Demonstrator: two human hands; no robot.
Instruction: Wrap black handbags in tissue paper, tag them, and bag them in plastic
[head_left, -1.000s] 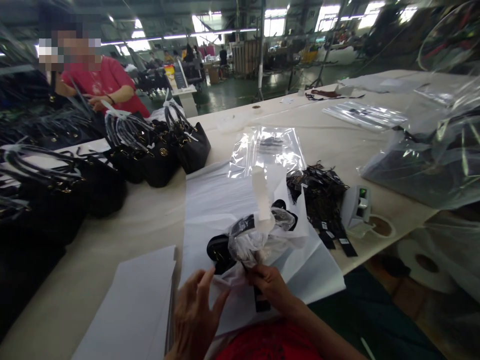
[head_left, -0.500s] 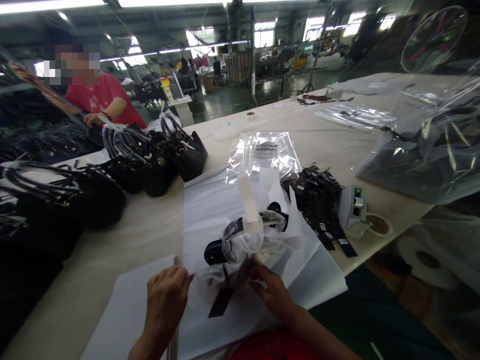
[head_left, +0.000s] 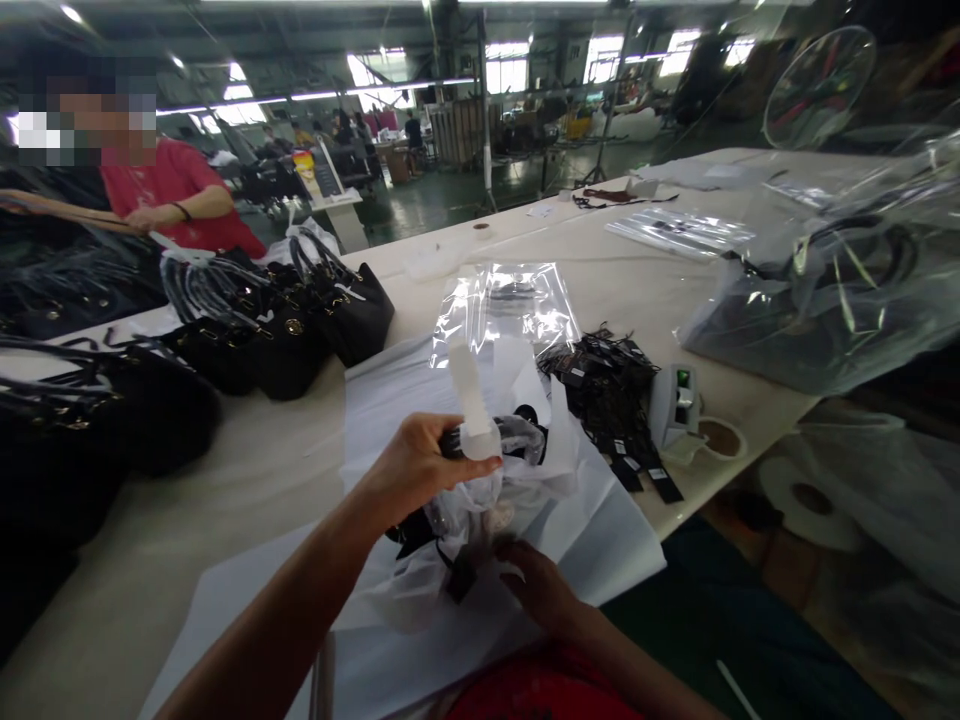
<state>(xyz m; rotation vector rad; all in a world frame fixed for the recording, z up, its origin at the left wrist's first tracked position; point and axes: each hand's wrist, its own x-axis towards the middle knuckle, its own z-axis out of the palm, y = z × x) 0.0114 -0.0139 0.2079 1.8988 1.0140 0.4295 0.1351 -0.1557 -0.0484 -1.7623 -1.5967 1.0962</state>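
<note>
A black handbag (head_left: 411,532) stands before me, its handles (head_left: 523,437) covered in clear plastic and bound by a white strip (head_left: 470,385). My left hand (head_left: 429,455) is closed around the wrapped handles beside the strip. Low on the bag's near side, my right hand (head_left: 534,585) has its fingers curled against the wrapping; what lies between them is hidden. A dark hang tag (head_left: 460,575) dangles just left of those fingers. White tissue paper (head_left: 559,450) surrounds the bag, which rests on large white sheets (head_left: 607,545).
Black handbags (head_left: 285,340) line the table's left side. Hang tags (head_left: 611,400) lie heaped on the right by a white dispenser (head_left: 675,400). Clear plastic bags (head_left: 517,300) lie beyond. A plastic-covered bag (head_left: 810,310) stands far right. A person in red (head_left: 176,195) works across the table.
My left hand has moved up and right from beside the bag onto its handles. My right hand stays low at the bag. The hang tag has shifted, and the view has turned slightly right.
</note>
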